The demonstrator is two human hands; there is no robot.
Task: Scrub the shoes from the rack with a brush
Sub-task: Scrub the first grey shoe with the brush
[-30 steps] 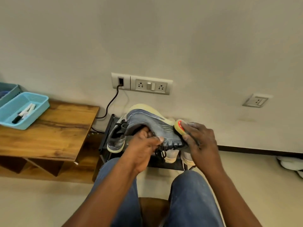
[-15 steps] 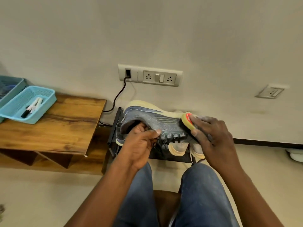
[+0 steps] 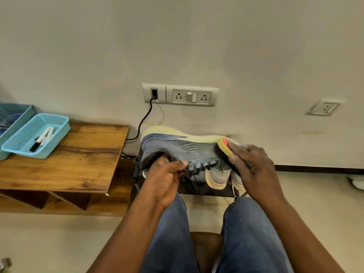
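**Brush on the toe of a held sneaker**

At the far left, 2 light blue mesh baskets sit on a wooden bench [image 3: 78, 154]; the nearer basket [image 3: 23, 138] holds 2 markers [image 3: 42, 138] lying side by side. A black cable [image 3: 144, 119] runs from the wall socket plate [image 3: 180, 94] down behind the bench end.

The left hand [image 3: 165, 178] reaches into the opening of a blue-grey knit sneaker [image 3: 177, 148], fingers curled inside the collar and thumb pressed against the outside near the lace eyelets, so the hand is clamped on the shoe. The sneaker is held on its side in the air above the person's knees, its pale yellow sole facing the wall and its toe pointing right.

Below and behind it, a black shoe rack [image 3: 197, 191] stands against the wall, with the pale toes of other shoes [image 3: 217, 178] showing on it.

The right hand [image 3: 254, 170] grips a shoe brush [image 3: 223, 148] with a pale yellow back and a red-orange mark; the fingers wrap along its back and the thumb closes on its near edge. The dark bristles touch the sneaker's upper near the toe.

Further right, a single wall socket [image 3: 323, 107] sits on the wall, and a white object lies at the frame's edge on the floor, too cut off to identify. Both legs are in blue jeans [image 3: 250, 233].
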